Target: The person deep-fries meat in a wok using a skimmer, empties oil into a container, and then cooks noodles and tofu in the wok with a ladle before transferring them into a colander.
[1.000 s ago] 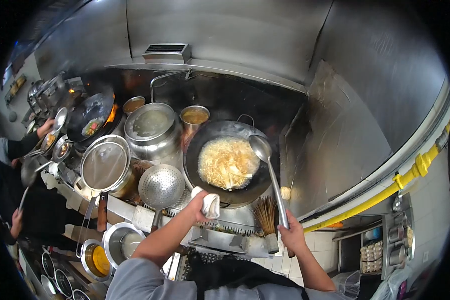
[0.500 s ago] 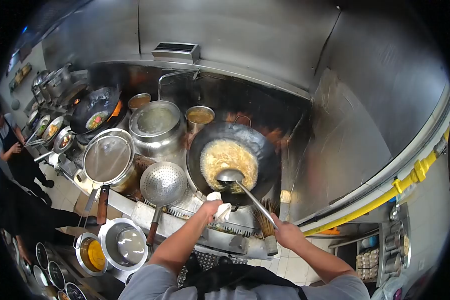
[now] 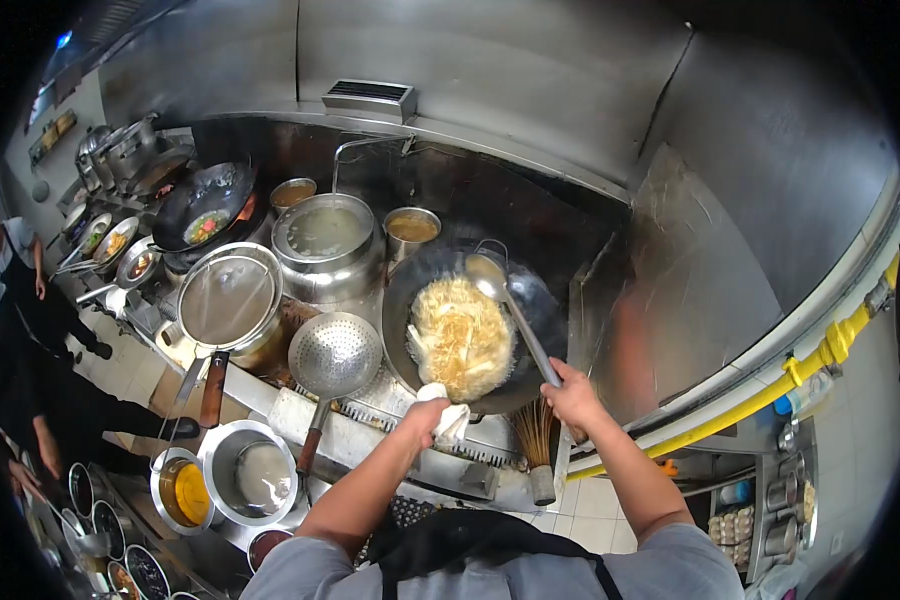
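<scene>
My left hand (image 3: 426, 418) is closed round a white cloth (image 3: 451, 414) at the near rim of a large dark wok (image 3: 540, 330). Pale yellow food in bubbling liquid (image 3: 460, 335) fills the wok's middle. My right hand (image 3: 573, 397) grips the long handle of a metal ladle (image 3: 487, 277), whose bowl is over the far part of the wok, near its wire loop. A bamboo brush (image 3: 539, 455) stands just below the wok's right side, near my right hand.
Left of the wok are a perforated strainer (image 3: 335, 353), a lidded pot (image 3: 322, 238), a sieve-topped pot (image 3: 230, 300) and a small sauce pot (image 3: 412, 226). Another wok (image 3: 205, 205) stands farther left. Two co-workers are at the far left. A yellow pipe (image 3: 750, 394) runs along the right.
The ladle has moved from the food at the wok's near side to its far side, and my right hand has gone forward with it. My left hand still holds the cloth.
</scene>
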A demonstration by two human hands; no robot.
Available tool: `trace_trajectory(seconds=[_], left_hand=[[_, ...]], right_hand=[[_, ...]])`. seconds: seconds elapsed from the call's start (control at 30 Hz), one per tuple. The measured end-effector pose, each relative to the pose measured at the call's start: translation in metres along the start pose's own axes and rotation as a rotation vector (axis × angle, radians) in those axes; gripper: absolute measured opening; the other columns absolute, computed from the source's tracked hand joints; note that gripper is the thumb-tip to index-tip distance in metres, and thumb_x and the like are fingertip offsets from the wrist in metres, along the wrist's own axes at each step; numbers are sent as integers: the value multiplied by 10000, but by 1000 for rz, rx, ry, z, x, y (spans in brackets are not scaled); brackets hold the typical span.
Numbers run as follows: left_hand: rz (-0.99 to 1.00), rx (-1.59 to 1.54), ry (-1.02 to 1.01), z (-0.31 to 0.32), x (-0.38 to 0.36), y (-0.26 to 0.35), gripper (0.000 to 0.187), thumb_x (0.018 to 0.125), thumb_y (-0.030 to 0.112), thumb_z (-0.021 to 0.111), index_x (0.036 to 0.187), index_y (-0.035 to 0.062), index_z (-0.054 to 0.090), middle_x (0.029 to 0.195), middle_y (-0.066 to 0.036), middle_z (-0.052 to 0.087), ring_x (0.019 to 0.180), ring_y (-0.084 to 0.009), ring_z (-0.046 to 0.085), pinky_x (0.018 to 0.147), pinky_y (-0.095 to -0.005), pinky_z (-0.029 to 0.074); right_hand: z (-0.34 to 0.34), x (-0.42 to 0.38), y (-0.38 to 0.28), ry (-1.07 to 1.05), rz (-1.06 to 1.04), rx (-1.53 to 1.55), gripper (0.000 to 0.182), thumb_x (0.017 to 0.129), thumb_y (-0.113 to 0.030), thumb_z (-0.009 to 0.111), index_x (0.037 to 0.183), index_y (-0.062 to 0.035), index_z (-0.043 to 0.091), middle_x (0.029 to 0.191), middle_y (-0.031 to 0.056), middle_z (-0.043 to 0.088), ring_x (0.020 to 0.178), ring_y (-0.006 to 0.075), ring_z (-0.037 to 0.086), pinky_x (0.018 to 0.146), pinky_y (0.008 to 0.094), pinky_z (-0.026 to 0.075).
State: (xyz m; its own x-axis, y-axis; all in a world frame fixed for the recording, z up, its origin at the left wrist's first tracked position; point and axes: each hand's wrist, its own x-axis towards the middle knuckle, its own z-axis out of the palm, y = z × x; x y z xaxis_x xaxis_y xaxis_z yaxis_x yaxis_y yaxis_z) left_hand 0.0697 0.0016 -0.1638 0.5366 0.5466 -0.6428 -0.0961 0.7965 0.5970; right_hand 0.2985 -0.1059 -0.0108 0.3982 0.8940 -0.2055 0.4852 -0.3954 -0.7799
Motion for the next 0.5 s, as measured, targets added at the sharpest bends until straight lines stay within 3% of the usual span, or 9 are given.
trace_trajectory(seconds=[0.03, 0.13, 0.2, 0.33, 0.37, 0.43, 0.5], left_hand=[[-38, 12, -89, 3, -1, 7, 245, 916, 214, 425, 1029, 48, 567, 884, -98, 661, 701, -262, 648, 633, -460, 534], [-112, 30, -77, 13, -17, 18, 266, 934, 256, 403, 1048, 81, 568, 889, -78, 664, 726, -252, 646, 650, -478, 527], [-102, 15, -61, 11, -14, 17, 261, 942, 273, 402, 1055, 107, 567, 892, -68, 666, 737, -252, 644, 665, -494, 520], [-104, 64, -7, 20, -24, 19, 262, 942, 283, 411, 1016, 101, 585, 881, -67, 668, 726, -244, 643, 662, -486, 523], [-101, 55, -57, 15, -15, 16, 263, 940, 288, 416, 995, 102, 594, 869, -64, 669, 722, -239, 642, 664, -481, 521], [-94, 25, -101, 12, -9, 13, 264, 936, 286, 424, 951, 105, 615, 836, -53, 674, 697, -228, 642, 649, -455, 519], [-102, 23, -95, 12, -14, 14, 258, 935, 276, 422, 953, 107, 616, 836, -52, 674, 691, -226, 642, 633, -441, 523]], right_hand=[[0, 4, 0, 3, 0, 3, 606, 847, -85, 586, 1403, -84, 347, 625, 15, 507, 425, 98, 451, 378, 254, 392], [6, 20, 12, 15, 70, 74, 604, 865, -82, 566, 1416, -92, 319, 606, 15, 489, 391, 112, 426, 343, 287, 378], [16, 19, 29, -108, 262, 440, 609, 879, -76, 550, 1427, -110, 288, 595, 20, 472, 380, 126, 414, 327, 294, 366], [21, -22, 40, -388, 514, 1050, 334, 929, -148, 500, 1249, -79, 432, 649, 11, 453, 416, 84, 413, 335, 246, 353], [22, -29, 55, -386, 519, 1054, 334, 929, -148, 500, 1249, -79, 432, 649, 11, 453, 416, 84, 413, 335, 246, 353], [18, -41, 76, -747, 676, 1632, 352, 940, -196, 488, 1249, -34, 442, 661, 19, 460, 418, 73, 408, 350, 230, 342], [14, -59, 78, -771, 686, 1771, 345, 948, -201, 475, 1241, -22, 447, 675, 12, 449, 419, 61, 407, 352, 221, 349]])
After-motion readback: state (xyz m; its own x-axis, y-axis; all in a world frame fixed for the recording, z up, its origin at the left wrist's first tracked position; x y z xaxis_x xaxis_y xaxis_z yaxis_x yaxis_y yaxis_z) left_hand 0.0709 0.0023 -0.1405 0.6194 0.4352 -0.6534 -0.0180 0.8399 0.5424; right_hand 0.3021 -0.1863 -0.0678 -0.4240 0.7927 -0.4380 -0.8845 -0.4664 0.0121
